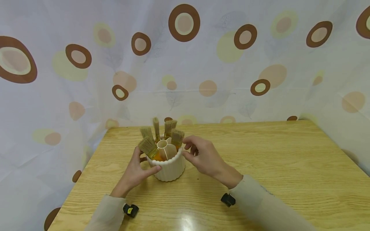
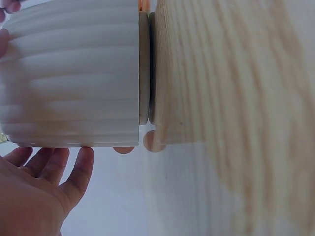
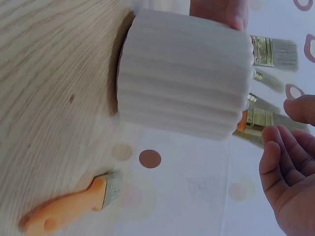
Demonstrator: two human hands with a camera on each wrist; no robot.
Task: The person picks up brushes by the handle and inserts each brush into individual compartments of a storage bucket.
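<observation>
A cream ribbed brush holder (image 1: pixel 169 170) stands upright on the table, with inner dividers and a central tube. Several paintbrushes (image 1: pixel 148 147) stand in it, bristles up. My left hand (image 1: pixel 134 171) holds the holder from the left, thumb on the front near the rim and fingers against the far left side. In the left wrist view, those fingers (image 2: pixel 81 169) touch the ribbed wall. My right hand (image 1: pixel 203 157) hovers by the right rim, beside the rightmost brush (image 1: pixel 177 137). Its fingers bend loosely; in the right wrist view nothing shows between thumb and fingers.
In the right wrist view, an orange-handled brush (image 3: pixel 71 209) lies on the table, right of the holder; it does not show in the head view. The wooden table (image 1: pixel 274 166) meets a patterned cloth (image 1: pixel 208 106) at the back and sides.
</observation>
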